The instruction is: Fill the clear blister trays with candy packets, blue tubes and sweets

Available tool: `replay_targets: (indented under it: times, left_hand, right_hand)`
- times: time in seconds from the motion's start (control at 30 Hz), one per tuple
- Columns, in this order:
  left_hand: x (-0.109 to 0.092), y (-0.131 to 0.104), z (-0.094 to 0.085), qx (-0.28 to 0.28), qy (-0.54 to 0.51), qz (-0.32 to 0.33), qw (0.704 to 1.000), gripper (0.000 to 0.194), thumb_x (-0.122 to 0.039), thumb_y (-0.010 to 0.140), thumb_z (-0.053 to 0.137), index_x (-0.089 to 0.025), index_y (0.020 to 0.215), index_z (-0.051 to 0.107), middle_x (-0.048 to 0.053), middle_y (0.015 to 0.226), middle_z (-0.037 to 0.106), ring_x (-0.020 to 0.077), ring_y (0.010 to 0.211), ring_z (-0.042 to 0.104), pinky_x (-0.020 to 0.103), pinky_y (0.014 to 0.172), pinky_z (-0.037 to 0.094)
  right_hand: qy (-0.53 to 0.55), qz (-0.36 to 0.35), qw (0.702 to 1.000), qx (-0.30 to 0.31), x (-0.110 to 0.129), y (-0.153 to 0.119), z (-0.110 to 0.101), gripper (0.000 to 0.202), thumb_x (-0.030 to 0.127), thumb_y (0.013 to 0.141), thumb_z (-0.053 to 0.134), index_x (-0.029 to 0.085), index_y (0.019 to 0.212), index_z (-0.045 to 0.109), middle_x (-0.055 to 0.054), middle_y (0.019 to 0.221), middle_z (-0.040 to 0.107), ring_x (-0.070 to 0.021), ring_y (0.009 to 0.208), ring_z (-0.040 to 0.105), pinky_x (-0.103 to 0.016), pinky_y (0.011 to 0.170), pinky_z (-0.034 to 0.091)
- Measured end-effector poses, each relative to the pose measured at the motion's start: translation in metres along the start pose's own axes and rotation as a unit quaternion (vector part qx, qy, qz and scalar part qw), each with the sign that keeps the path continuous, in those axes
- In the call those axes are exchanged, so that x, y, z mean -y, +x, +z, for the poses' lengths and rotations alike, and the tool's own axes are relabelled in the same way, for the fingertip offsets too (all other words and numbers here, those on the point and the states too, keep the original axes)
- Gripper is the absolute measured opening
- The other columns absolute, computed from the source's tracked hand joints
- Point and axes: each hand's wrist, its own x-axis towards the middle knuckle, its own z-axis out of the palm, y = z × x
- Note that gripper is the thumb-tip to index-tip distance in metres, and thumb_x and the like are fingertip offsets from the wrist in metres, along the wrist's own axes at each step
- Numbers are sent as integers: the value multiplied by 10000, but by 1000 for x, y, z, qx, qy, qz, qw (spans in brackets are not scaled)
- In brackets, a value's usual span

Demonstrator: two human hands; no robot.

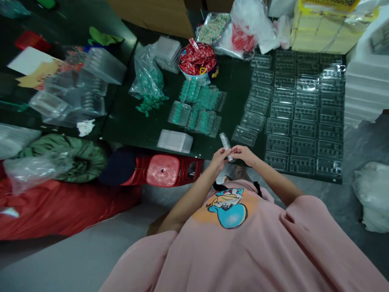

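At the table's front edge, my left hand (221, 158) and my right hand (243, 154) are close together, fingers closed on a clear plastic piece (225, 140). It looks like a blister tray seen edge-on, and its lower end is partly hidden by my fingers. Just right of it lies a column of clear blister trays (244, 135), with more rows (304, 111) beyond. To the left are a stack of clear trays (175, 140) and several trays filled with small green pieces (199, 103).
A round tub (199, 63) of red packets stands behind the green-filled trays. Left of it is a clear bag (148, 75) spilling green pieces. Yellow-wrapped stacks (322, 32) are at the back right. A red stool (163, 170) sits below the table edge.
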Motion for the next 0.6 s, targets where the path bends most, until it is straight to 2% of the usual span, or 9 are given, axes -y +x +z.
replay_targets:
  times: [0.07,0.23,0.5,0.6]
  left_hand:
    - [1,-2,-1,3,-2,0,1000,525,-394,476,895,-148,850,621,22,774,629,135,673,589,284,632,490]
    - [0,-6,-5,6,8,-7,1000,525,-370,469,899,-137,864,643,21,756,630,144,657,596,301,630,497]
    - [-1,-13,-7,21,18,0,1000,494,-369,459,894,-153,815,628,7,757,612,146,682,581,307,649,487]
    - [2,-12,-14,23,22,-7,999,478,-392,489,880,-172,823,618,2,771,603,140,696,575,275,641,461]
  right_hand:
    - [37,15,999,1,0,-4,7,344,318,600,806,169,855,629,23,712,654,-95,649,570,-214,606,422]
    - [55,53,997,-8,-1,-5,10,312,294,604,798,158,836,640,37,638,626,-71,576,527,-200,556,381]
    - [173,103,980,-6,-6,-11,20,339,254,532,845,160,800,659,31,653,638,-69,586,547,-204,590,429]
    - [220,109,969,-13,-9,-14,14,351,231,529,851,165,824,672,29,657,643,-69,579,545,-196,572,431]
